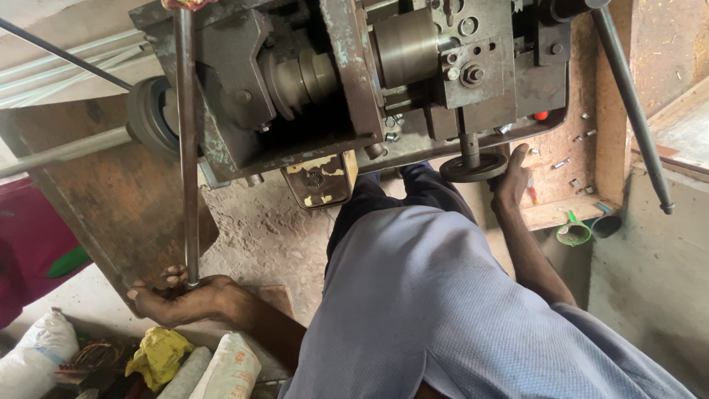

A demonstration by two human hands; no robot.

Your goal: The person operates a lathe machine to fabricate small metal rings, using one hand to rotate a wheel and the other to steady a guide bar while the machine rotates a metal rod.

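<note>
A worn metal lathe-like machine (347,74) fills the top of the head view. My left hand (181,295) is closed around the lower end of a long steel lever rod (186,140) that runs up along the machine's left side. My right hand (512,181) rests on a round dark handwheel (473,168) under the machine's right part, fingers curled over its rim. My light blue shirt (443,310) covers the lower middle of the view.
A rusty tray (565,210) with several small screws and bits sits to the right. A long dark bar (631,103) slants down at far right. Green funnel (573,230) lies below the tray. White and yellow sacks (159,358) lie at lower left.
</note>
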